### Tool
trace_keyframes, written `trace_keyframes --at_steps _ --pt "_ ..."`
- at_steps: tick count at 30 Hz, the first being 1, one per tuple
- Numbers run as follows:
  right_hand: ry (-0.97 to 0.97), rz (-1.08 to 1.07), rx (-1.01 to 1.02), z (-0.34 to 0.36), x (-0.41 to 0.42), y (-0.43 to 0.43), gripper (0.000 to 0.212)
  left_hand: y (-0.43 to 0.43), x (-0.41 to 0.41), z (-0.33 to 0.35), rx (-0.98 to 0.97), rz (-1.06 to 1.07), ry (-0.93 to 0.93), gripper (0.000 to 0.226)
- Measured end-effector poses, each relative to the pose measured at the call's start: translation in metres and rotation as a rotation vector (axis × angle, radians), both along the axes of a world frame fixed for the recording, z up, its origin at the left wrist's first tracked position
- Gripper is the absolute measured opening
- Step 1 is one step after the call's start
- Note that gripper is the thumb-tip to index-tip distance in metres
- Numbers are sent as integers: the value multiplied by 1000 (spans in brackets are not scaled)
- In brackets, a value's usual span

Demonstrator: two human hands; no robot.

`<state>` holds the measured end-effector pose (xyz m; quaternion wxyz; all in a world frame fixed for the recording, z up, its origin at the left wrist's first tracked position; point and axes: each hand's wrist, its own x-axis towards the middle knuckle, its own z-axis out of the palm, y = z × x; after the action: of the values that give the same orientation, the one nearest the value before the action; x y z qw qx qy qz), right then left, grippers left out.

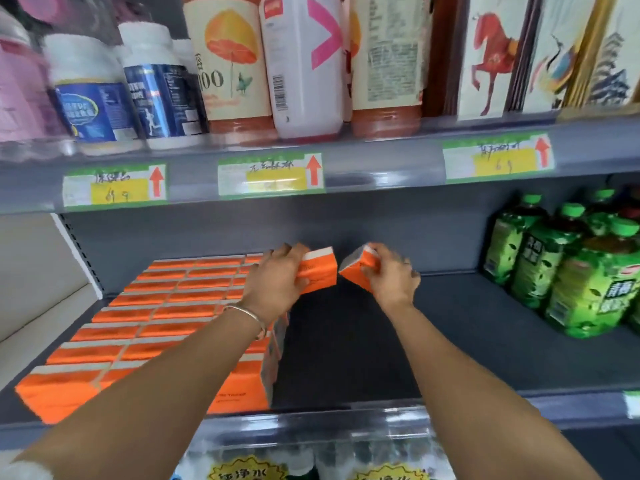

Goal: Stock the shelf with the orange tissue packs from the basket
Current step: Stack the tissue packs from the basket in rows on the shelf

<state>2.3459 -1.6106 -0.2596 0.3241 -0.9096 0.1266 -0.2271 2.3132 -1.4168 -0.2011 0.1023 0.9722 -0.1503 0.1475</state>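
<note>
Several rows of orange tissue packs (166,306) fill the left half of the grey shelf (450,341). My left hand (273,282) grips one orange tissue pack (320,270) at the back of the shelf, just right of the stocked rows. My right hand (391,275) grips a second orange tissue pack (356,268), tilted, right beside the first. Both packs are held above the shelf's bare dark surface. The basket is not in view.
Green tea bottles (571,265) stand at the shelf's right end. The shelf above holds white and blue jars (104,98), juice bottles (232,64) and boxes (502,53), with price tags (270,174) on its front rail. Water bottles (311,455) sit below.
</note>
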Motion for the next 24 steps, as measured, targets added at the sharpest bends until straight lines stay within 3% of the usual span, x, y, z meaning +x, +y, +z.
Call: trace_keyframes --at_steps 4,9,15,19,24 --pt "78 115 -272 -15 45 -6 44 -7 31 -3 18 -23 0 49" --pt "159 231 -414 -30 89 0 46 -11 58 -8 39 -23 6 49" --pt "11 156 -462 -40 108 4 44 -17 75 -12 49 -38 0 50" --pt "30 102 -538 -42 100 -2 51 -24 80 -13 19 -71 10 52" --pt "-25 149 -449 -41 88 -12 55 -38 83 -19 50 -69 44 50"
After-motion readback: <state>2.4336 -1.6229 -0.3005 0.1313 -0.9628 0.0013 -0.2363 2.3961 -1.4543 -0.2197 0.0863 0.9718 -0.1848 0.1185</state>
